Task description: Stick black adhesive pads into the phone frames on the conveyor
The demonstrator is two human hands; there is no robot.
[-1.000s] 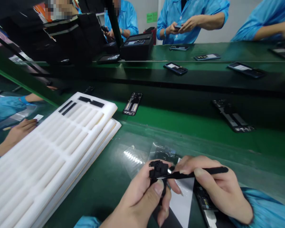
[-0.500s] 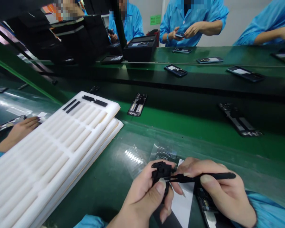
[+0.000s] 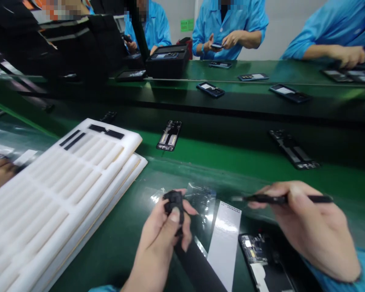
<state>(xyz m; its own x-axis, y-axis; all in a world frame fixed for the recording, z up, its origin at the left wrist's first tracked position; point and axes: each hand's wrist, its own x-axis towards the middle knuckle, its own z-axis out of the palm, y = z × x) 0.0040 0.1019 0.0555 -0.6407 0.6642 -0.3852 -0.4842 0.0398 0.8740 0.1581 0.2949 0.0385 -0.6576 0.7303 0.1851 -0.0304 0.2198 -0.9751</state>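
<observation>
Left fingers (image 3: 174, 215) pinch black plastic part (image 3: 174, 201); right hand (image 3: 313, 229) holds black tweezers (image 3: 269, 198).

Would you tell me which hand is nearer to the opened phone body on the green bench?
The right hand is nearer: holding black tweezers, it hovers just above the opened phone body. The left hand, gripping a black part, is farther left, beyond a white strip.

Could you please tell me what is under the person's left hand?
The left hand, gripping a black part, is above a blurred black bar on the green bench, beside a white strip. Whatever lies directly beneath the palm is covered by the hand and cannot be seen.
</observation>
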